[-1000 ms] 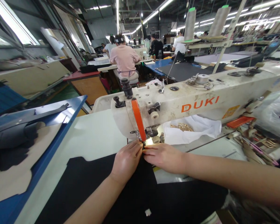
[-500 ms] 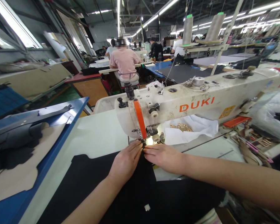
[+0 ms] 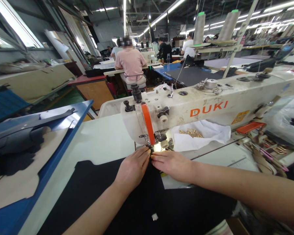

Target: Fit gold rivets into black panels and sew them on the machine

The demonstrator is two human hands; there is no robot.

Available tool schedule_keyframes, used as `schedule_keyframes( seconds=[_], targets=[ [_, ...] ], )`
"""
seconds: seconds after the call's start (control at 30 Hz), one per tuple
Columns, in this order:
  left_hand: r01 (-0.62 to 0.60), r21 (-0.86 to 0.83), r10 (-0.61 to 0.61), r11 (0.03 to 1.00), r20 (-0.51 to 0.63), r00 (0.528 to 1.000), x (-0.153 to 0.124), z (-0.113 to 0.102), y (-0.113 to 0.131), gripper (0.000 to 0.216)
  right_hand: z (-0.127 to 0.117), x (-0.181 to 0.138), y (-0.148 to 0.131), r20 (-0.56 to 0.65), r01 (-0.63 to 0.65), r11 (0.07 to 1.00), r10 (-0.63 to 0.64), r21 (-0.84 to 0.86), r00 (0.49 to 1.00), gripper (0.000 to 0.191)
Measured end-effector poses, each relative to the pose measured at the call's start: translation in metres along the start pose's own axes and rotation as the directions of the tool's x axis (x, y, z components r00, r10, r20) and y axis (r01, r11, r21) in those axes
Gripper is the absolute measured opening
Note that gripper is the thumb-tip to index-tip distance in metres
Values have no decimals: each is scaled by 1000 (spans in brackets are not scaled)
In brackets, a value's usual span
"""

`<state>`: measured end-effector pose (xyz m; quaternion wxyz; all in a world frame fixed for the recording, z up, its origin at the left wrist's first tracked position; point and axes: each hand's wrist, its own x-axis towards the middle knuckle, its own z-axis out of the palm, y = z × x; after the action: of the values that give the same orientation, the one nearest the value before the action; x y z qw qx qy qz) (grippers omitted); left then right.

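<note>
Under the head of a white sewing machine [image 3: 177, 112] lies a large black sheet of fabric or leather [image 3: 93, 192]; I cannot tell which. My left hand [image 3: 131, 167] has its fingers pressed together on the sheet, just left of the lit needle area. From the right, my right hand [image 3: 172, 165] pinches the same piece, its fingertips almost touching those of the left. The fingers and the machine's foot hide the spot being held. A small white scrap [image 3: 155, 216] rests on the sheet near me.
On the left, a blue table [image 3: 61, 143] carries dark and beige cut pieces. White paper [image 3: 213, 132] with gold-coloured metal parts lies behind the needle area. Two thread cones [image 3: 199, 27] stand above the machine. A person in a pink shirt [image 3: 130, 63] sits ahead.
The view has shifted very slightly. Both hands stay at the needle area, and the black sheet shows no clear movement.
</note>
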<state>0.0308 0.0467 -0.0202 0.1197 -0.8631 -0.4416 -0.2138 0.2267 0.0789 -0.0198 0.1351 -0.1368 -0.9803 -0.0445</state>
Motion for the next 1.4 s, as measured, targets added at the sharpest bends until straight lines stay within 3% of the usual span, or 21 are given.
schedule_keyframes(
  seconds=[0.33,1.4],
  targets=[
    [-36,47,36,998,2,999,2,0,-1,31,-2,5,2,19,8,1000,-8,-16,1000,18],
    [71,43,-71,997,-11,997,7,3,-2,31,6,3,2,-31,-36,997,34,-69,999,19]
  ],
)
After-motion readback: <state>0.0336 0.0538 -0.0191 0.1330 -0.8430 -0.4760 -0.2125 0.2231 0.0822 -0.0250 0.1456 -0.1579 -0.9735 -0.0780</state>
